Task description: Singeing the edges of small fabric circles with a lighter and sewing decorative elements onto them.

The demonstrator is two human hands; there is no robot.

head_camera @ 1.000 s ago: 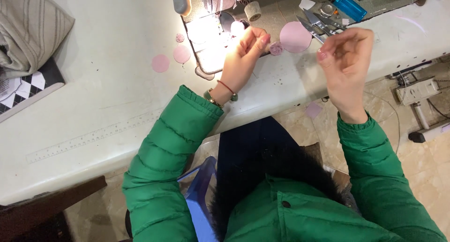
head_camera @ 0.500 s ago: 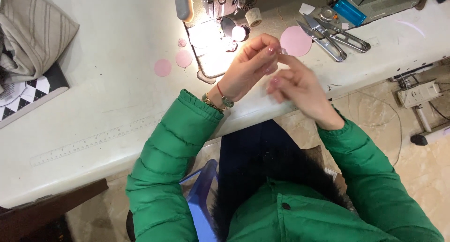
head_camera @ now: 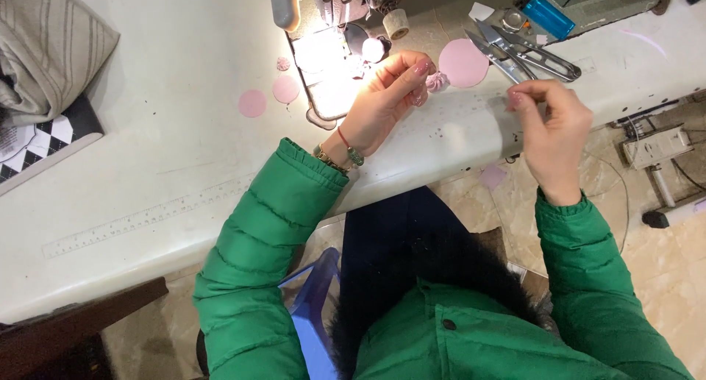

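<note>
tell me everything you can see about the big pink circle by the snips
The big pink circle is a flat, plain round disc, like cut fabric or felt, lying on the white table. A small gathered pink rosette sits at its left edge; the metal snips lie at its right edge. Neither hand touches it.

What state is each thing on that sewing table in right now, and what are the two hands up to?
Left hand: fingers pinched on a small gathered pink fabric piece.
Right hand: raised, fingertips pinched together; what they hold is too fine to see.
Sewing machine lamp: lit.
Thread snips: lying flat, untouched.
Large pink fabric circle: flat on the table.
Two small pink circles: flat, apart.
Striped fabric: folded.
</note>
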